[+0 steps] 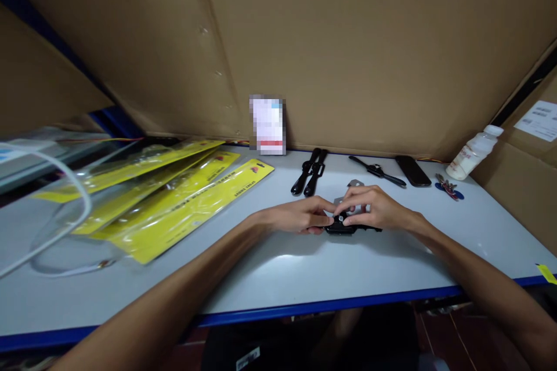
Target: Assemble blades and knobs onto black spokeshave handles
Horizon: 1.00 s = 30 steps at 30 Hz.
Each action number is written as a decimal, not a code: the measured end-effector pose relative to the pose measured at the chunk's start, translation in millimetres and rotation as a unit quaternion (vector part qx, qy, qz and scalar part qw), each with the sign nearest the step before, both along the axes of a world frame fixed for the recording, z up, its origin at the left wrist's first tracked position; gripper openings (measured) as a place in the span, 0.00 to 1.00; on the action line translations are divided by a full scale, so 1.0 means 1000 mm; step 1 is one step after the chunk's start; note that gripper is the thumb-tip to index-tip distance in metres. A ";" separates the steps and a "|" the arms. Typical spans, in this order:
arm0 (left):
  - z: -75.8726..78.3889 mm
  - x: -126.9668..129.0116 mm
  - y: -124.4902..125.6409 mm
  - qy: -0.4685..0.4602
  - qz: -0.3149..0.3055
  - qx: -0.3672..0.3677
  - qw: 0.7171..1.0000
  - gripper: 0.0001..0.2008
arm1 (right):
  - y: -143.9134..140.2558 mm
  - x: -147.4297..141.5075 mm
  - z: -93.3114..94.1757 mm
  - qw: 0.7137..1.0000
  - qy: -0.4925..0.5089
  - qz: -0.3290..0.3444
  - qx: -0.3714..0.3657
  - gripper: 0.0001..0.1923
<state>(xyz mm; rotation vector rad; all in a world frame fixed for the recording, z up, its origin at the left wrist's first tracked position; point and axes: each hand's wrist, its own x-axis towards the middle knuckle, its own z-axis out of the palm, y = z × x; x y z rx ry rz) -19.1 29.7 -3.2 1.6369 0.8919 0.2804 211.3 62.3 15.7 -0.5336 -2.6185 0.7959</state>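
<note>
Cardboard wall [348,52] backs a pale worktable [304,269] w/ blue front edge, where a person works w/ both bare hands at centre. Stack of yellow packets [174,203] in clear sleeves fans across table's left side, beside a looped white cable [69,185]. At far right, a white bottle [474,153] lies tilted against the cardboard; near it a small bunch of keys [448,187]. Along the back edge: pair of black straps [311,171], a black watch [376,171] laid flat, and a dark phone-like slab [412,171], all well apart from the hands. Left hand [302,215] is curled, fingertips pinching the left end of a small black device [343,226] that rests on the tabletop. Right hand [376,208] arches over the device's right side, fingers pressing down on top, thumb at its near edge. A small silvery part shows btwn the two thumbs; too small to tell what it is.
</note>
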 end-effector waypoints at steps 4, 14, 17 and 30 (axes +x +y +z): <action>0.009 0.001 -0.004 -0.001 -0.024 -0.009 1.000 0.12 | -0.006 0.000 -0.001 1.000 0.003 0.006 0.024 0.09; 0.019 -0.007 -0.003 -0.015 0.010 -0.039 0.999 0.10 | -0.008 0.000 0.007 0.994 0.078 -0.065 0.034 0.12; 0.022 -0.017 0.005 -0.053 0.129 -0.001 0.990 0.10 | 0.007 0.011 0.017 0.950 0.224 -0.215 0.018 0.12; -0.028 -0.058 0.056 0.140 0.482 0.234 0.833 0.18 | 0.040 0.023 -0.014 0.932 0.150 -0.295 0.145 0.07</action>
